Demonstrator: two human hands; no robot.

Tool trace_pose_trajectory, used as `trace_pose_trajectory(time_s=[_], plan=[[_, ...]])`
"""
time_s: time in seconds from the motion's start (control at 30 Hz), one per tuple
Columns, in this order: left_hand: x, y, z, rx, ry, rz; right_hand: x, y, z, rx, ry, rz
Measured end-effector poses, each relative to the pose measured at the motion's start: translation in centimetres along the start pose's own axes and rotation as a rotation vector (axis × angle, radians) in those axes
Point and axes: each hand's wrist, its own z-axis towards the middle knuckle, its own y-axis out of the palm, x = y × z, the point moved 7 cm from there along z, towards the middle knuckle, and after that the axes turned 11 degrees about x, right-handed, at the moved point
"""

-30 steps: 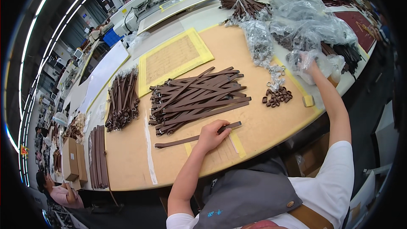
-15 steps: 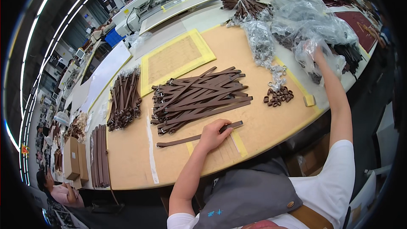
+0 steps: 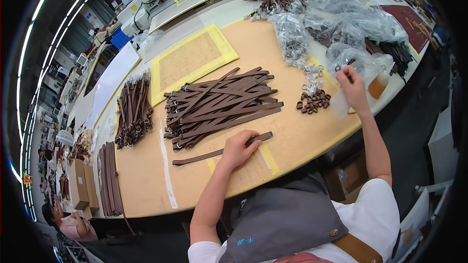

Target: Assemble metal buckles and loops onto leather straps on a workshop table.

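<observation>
My left hand [image 3: 237, 148] lies flat on a single brown leather strap [image 3: 222, 151], pinning it to the tan counter [image 3: 141, 185] just in front of me; fingers extended, no closed grip, only downward pressure. The strap lies apart from the main stock, near the yellow tape marks.

My right hand [image 3: 352, 85] is raised at the far right, fingers pinched on the edge of a clear plastic bag [image 3: 358, 58]; whether a small part sits between the fingertips I cannot tell.

Just left of that hand: a small cluster of brown loops [image 3: 313, 101], and above it loose metal rings [image 3: 312, 75].

Progress, as judged: one strap laid out, no loop or ring visibly on it. The big pile of straps [image 3: 219, 104] beyond my left hand looks unworked or partly fitted with buckles at the left ends. Bundled straps [image 3: 132, 109] at far left may be finished lots; not certain. Most of the work appears to remain.
</observation>
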Motion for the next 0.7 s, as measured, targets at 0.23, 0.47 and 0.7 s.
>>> trace_pose_trajectory(time_s=[0.23, 0.47, 0.7], plan=[[0.1, 0.1, 0.1, 0.011, 0.016, -0.005, 4.0, 4.1, -2.7, 0.090, -0.071, -0.095], [0.8, -0.4, 0.0, 0.074, 0.062, 0.040, 3.5, 4.1, -4.0, 0.075, -0.135, -0.076], [4.2, 0.8, 0.9, 0.044, 0.344, 0.178, 1.0, 4.5, -6.6, -0.076, -0.337, -0.314]])
